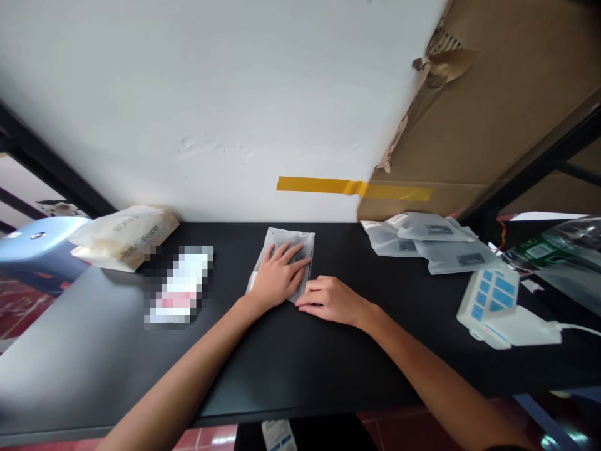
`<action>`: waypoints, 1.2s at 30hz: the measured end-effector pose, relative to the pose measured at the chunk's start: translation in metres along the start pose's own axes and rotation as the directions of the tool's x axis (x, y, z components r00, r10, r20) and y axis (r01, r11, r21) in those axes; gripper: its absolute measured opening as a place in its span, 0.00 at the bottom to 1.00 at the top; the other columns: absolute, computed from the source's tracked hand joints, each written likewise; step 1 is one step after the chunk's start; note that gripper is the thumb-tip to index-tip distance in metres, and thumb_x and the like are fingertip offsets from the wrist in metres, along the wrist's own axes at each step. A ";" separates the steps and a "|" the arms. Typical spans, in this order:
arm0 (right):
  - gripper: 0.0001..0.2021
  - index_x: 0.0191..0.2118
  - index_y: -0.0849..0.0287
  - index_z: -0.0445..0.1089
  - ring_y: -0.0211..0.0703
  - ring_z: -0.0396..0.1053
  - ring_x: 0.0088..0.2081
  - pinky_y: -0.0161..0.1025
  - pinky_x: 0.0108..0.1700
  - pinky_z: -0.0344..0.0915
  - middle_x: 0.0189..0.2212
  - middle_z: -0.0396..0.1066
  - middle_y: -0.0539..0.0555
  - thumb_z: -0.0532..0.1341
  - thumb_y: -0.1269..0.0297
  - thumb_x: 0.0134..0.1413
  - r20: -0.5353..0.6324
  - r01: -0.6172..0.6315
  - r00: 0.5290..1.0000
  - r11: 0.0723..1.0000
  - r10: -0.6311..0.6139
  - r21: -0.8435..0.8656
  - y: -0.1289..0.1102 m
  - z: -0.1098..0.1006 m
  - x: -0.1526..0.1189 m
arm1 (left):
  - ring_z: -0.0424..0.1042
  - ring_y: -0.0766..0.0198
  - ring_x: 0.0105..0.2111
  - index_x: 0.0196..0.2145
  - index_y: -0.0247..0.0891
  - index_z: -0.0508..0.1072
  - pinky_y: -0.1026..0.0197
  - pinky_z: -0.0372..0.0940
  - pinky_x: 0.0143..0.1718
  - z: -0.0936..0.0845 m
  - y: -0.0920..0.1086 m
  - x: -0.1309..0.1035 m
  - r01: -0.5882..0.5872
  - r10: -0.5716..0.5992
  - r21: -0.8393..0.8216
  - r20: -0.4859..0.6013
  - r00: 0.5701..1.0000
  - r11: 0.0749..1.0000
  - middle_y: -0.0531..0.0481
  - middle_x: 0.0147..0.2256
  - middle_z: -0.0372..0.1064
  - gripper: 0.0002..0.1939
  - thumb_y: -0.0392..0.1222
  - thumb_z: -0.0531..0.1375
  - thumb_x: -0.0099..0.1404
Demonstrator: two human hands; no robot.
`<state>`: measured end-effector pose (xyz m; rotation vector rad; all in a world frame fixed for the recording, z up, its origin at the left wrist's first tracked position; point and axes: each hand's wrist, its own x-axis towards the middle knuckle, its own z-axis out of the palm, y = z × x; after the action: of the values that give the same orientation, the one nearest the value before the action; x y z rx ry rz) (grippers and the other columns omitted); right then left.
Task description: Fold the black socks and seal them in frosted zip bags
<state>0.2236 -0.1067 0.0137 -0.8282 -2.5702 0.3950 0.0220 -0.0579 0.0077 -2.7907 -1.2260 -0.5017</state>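
Bare black tabletop (282, 369) lies nearer the wearer than both hands — open for passing. Beyond them stands the white wall (225, 113); rightward, the label printer (498, 307) blocks the way.

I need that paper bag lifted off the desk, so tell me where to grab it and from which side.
Take the paper bag around its bulging middle, coming from above and the near side. It lies with its printing in view and looks full enough there to close a hand on, while the white wall close behind probably makes the far side awkward.
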 end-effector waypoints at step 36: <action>0.17 0.45 0.57 0.78 0.44 0.74 0.37 0.42 0.40 0.65 0.37 0.79 0.56 0.51 0.71 0.72 -0.325 -0.176 0.945 0.897 0.038 -0.406 0.045 -0.023 -0.004 | 0.70 0.60 0.37 0.46 0.39 0.69 0.57 0.70 0.39 -0.021 0.016 -0.009 -0.362 0.217 -0.263 -0.454 0.864 0.894 0.45 0.37 0.69 0.08 0.35 0.50 0.75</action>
<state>0.2591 -0.0708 0.0161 -1.0906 -2.3439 -0.2754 0.0221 -0.0791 0.0259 -2.8315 -0.6560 -1.3045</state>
